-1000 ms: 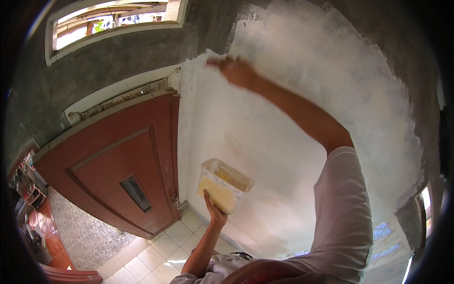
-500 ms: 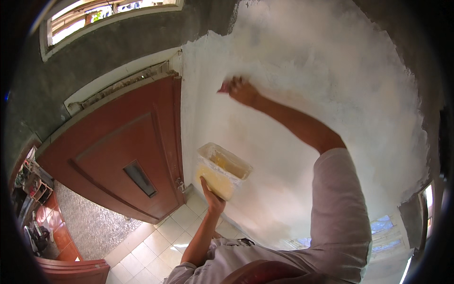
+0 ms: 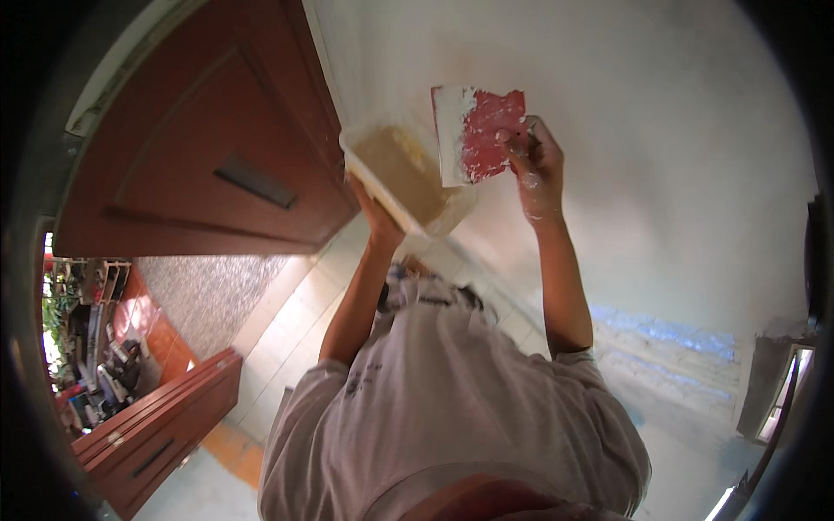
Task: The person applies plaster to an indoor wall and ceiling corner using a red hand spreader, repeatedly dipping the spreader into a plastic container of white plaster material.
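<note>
My left hand supports a rectangular plastic tub from its left side and underside, its fingers partly hidden. The tub is tilted so its inside shows, with smears of whitish filler and a yellow patch at the far end. My right hand pinches a flat red scraper blade between thumb and fingers. White filler coats the scraper's left edge and flecks its face. The blade is just above the tub's right rim; whether they touch I cannot tell. Filler specks dot my right thumb and wrist.
A whitish plastered wall fills the far right side. To the left stands a reddish-brown door, open beside the tub, and another door leaf is nearer. Pale floor tiles lie below. Cluttered items show through the doorway.
My right hand has come down from the wall to beside the tub, bringing the scraper with its face in view. The tub is now higher in view, tilted open. The view has turned downward.
</note>
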The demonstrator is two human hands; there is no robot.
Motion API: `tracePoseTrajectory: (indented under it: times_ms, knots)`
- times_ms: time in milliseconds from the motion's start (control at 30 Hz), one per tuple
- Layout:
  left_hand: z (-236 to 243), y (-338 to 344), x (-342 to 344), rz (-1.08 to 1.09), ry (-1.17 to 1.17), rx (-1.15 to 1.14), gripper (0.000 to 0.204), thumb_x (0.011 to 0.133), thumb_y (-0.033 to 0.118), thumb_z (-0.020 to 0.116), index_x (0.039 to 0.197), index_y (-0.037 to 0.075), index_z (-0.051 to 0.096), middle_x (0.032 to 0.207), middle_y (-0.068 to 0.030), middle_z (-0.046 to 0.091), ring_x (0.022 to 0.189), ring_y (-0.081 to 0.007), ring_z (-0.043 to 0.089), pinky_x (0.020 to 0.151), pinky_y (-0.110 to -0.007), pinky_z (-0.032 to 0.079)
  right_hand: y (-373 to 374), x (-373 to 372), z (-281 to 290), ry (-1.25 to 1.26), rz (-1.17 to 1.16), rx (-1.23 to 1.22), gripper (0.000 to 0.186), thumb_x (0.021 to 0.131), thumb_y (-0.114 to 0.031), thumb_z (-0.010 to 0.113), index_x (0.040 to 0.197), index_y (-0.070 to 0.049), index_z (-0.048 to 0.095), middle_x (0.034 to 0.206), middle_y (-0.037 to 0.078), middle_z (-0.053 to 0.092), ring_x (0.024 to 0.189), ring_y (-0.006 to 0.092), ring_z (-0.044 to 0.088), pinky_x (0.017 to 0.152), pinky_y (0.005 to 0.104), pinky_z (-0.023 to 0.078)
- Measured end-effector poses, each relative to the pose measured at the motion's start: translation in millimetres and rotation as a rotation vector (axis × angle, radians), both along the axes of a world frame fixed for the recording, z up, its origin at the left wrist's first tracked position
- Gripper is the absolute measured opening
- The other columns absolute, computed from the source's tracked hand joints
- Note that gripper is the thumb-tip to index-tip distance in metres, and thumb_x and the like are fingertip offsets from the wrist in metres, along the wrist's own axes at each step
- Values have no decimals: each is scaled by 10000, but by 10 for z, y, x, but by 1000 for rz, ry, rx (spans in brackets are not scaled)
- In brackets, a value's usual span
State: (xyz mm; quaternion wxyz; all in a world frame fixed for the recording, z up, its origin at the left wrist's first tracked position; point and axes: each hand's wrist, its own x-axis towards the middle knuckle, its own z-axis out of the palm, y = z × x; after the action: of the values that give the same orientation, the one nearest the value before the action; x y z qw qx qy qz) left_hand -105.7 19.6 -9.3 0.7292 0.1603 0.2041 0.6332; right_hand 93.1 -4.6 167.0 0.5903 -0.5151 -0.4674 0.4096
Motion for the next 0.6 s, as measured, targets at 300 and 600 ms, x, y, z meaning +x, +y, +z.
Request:
tracePoseTrajectory:
  times_ms: [300, 600]
  knots:
    - [-645, -224, 373, -111, -41, 119, 693, 1072, 599, 214, 1531, 89, 307, 1448, -80, 476, 1319, -220, 476, 1140, -405, 378, -745, -87, -90, -662, -26, 12, 279, 951, -120, 705, 873, -38, 451, 586, 33, 433, 525, 91, 347, 491, 252, 321]
    - [-383, -547, 778, -342, -184, 40, 779, 995, 716, 269, 1536, 160, 343, 1487, -99, 456, 1352, -291, 474, 1156, -481, 392, -896, 195, -380, -663, -55, -1, 247, 915, -63, 705, 897, -29, 462, 590, 106, 490, 489, 193, 443, 500, 288, 386]
